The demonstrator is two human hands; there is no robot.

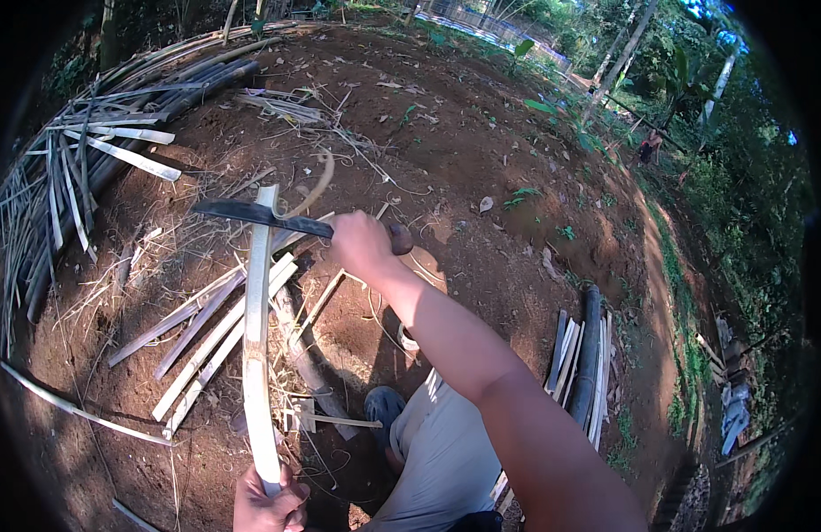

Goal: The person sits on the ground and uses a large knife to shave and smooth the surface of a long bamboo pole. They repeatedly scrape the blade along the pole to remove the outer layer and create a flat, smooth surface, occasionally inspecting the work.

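My left hand (pixel 270 502), at the bottom, is closed around the near end of a long pale bamboo strip (pixel 256 355) that points away from me. My right hand (pixel 364 245) grips the handle of a machete (pixel 251 211). Its dark blade lies crosswise over the strip close to the far end. A curled shaving (pixel 315 188) rises from the strip right at the blade. Below the strip, several split bamboo slats (pixel 207 350) rest on the ground beside a thick curved piece of wood (pixel 306 359).
Bamboo poles and slats form a big pile (pixel 162 102) at the left. More slats and a dark pole (pixel 588 341) lie to my right. Thin shavings (pixel 291 108) litter the brown soil. Far off at the right, a person (pixel 650 144) is near the trees.
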